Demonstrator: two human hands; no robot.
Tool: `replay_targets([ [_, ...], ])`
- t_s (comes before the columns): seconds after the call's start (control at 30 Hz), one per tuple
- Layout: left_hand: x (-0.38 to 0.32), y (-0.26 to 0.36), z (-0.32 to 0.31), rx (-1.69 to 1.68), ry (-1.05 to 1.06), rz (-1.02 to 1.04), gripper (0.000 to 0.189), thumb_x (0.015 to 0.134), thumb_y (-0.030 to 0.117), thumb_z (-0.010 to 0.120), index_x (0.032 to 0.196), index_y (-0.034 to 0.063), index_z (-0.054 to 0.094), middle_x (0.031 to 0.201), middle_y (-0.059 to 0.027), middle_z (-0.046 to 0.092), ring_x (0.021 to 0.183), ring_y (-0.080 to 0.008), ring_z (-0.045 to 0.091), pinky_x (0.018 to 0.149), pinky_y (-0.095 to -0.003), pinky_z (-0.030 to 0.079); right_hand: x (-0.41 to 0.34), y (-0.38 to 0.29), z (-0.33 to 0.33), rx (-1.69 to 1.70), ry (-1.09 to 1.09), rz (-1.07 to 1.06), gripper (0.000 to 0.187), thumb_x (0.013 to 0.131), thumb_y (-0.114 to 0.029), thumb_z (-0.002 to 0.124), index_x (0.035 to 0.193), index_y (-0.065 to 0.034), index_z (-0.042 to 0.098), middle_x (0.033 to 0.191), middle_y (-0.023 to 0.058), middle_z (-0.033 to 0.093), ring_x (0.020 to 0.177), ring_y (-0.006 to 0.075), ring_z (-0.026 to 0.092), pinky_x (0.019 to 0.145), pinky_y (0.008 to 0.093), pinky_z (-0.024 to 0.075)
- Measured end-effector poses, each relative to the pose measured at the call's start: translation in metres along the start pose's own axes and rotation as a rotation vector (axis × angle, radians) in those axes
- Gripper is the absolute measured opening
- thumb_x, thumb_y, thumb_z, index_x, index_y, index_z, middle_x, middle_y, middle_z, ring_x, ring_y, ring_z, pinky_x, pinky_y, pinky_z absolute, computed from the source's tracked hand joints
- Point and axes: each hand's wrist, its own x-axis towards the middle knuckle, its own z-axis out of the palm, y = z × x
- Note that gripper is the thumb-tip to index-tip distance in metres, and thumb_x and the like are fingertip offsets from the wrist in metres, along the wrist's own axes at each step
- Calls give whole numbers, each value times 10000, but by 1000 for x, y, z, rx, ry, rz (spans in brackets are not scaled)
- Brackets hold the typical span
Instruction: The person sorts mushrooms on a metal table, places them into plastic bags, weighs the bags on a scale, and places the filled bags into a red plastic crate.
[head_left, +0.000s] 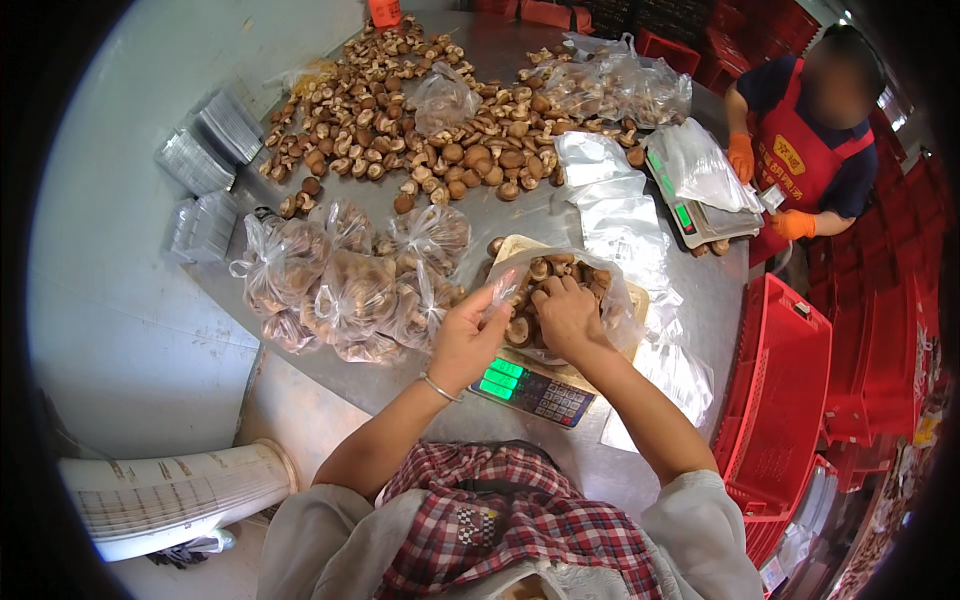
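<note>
A clear plastic bag (626, 300) of shiitake mushrooms (519, 330) rests with its mouth wide on the cream tray (640, 304) of a digital scale (551, 397). My left hand (471, 330) pinches the bag's left rim between thumb and fingers. Inside the bag's mouth, my right hand (568, 315) reaches down among the mushrooms; its fingertips are hidden, so I cannot tell whether it grips one. The scale's green display is lit below my hands. Several knotted bags of mushrooms (352, 289) stand just left of the scale.
Loose shiitake (465, 161) cover the far steel table (525, 217). Flat plastic bags (622, 232) lie right of the scale. Clear plastic trays (196, 157) are stacked by the wall. Across the table, a person in orange gloves (793, 224) stands at a second scale (679, 199). Red crates (780, 397) line the right.
</note>
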Motion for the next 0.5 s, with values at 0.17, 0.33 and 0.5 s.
replay_targets([
  [0.17, 1, 1, -3, 247, 52, 127, 350, 852, 119, 620, 1177, 0, 571, 737, -6, 578, 636, -60, 507, 583, -224, 428, -12, 7, -13, 214, 264, 36, 212, 732, -129, 650, 932, -63, 627, 993, 85, 618, 925, 271, 575, 765, 372, 467],
  [0.33, 8, -17, -5, 407, 138, 212, 357, 768, 172, 698, 1043, -34, 601, 764, -88, 622, 703, -142, 574, 683, -280, 473, -38, 10, -51, 551, 487, 172, 218, 786, -55, 645, 997, -40, 595, 862, 134, 621, 743, 298, 604, 646, 370, 485],
  [0.5, 11, -14, 0, 432, 123, 202, 337, 763, 166, 699, 1013, -36, 598, 752, -82, 615, 688, -140, 569, 669, -274, 470, -54, 13, -60, 607, 415, 219, 243, 826, -40, 637, 1066, -26, 599, 900, 116, 644, 714, 190, 620, 560, 274, 488],
])
